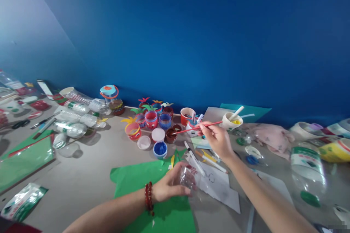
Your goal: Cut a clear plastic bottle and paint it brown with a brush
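My left hand, with a red bead bracelet at the wrist, is closed round a small clear plastic cup with red marks, held over the green paper sheet. My right hand pinches a thin red-handled paintbrush whose tip reaches toward a dark red paint pot. Near it stand a blue paint pot, a white pot and a white lid.
Painted cups with paper leaves line the blue wall. Clear plastic bottles lie at left. A cup with yellow paint, a pink cloth, markers, white paper and a large bottle lie at right.
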{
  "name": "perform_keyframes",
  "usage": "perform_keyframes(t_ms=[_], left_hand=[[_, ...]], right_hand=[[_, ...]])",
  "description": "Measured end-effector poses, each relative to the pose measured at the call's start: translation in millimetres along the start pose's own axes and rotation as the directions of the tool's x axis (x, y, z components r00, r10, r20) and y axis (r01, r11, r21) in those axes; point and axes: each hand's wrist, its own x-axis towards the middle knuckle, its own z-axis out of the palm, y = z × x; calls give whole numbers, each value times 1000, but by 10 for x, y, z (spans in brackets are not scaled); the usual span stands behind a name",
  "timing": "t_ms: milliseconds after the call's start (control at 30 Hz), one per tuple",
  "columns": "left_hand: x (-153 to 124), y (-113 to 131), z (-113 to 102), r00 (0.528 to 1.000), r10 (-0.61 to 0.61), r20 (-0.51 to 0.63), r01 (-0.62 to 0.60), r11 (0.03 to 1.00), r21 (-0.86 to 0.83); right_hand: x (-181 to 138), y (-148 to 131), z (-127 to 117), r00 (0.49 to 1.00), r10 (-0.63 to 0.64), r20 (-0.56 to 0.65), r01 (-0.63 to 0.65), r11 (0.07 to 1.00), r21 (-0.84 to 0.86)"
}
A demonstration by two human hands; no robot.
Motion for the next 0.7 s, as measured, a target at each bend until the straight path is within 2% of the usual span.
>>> perform_keyframes(t_ms=[133, 333, 700], left_hand=[[9, -6, -1, 1000, 14, 9, -14, 1000, 3], [3, -6, -13, 1000, 8, 10, -8, 999, 34], [15, -22, -8, 999, 36, 14, -36, 999, 9]], right_hand=[[3, -21, -13, 1000, -15, -8, 15, 999, -37], [14, -8, -5, 998, -45, 46, 50, 992, -115], [3, -66, -33, 999, -49, -9, 48, 995, -86]])
